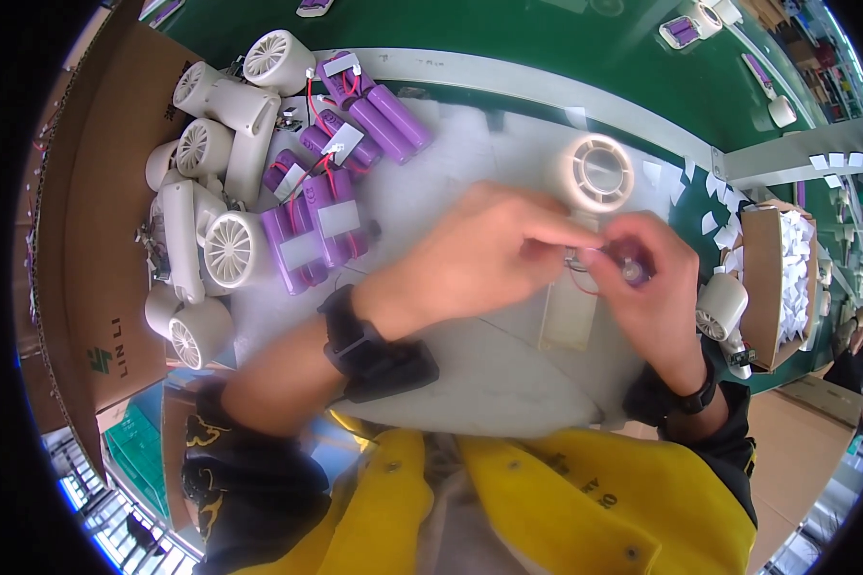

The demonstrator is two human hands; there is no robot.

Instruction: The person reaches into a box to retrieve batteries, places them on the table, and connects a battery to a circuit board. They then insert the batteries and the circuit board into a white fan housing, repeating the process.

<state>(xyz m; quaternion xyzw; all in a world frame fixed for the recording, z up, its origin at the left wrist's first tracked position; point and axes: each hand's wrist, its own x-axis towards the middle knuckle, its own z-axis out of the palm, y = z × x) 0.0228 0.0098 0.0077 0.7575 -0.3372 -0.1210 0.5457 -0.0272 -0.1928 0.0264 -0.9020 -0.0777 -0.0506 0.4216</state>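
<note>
My left hand (494, 244) reaches in from the left, fingers pinched together at a small wire connector (573, 257); motion smears the exact grip. My right hand (650, 278) is curled around a purple battery (633, 271), mostly hidden by the fingers. A thin red wire (583, 285) loops below the fingertips. Just beyond my hands lies a white handheld fan with a round head (596, 172); my hands partly cover its body. Below them, a pale flat strip (566, 321) rests on the white work surface (479, 364).
White fan bodies (232, 249) crowd the left beside a cardboard box (115, 240). Wired purple battery packs (321, 225) lie next to them. At right are another white fan (721, 307) and a carton (762, 287) of white paper pieces. A metal rail (508, 75) crosses the far side.
</note>
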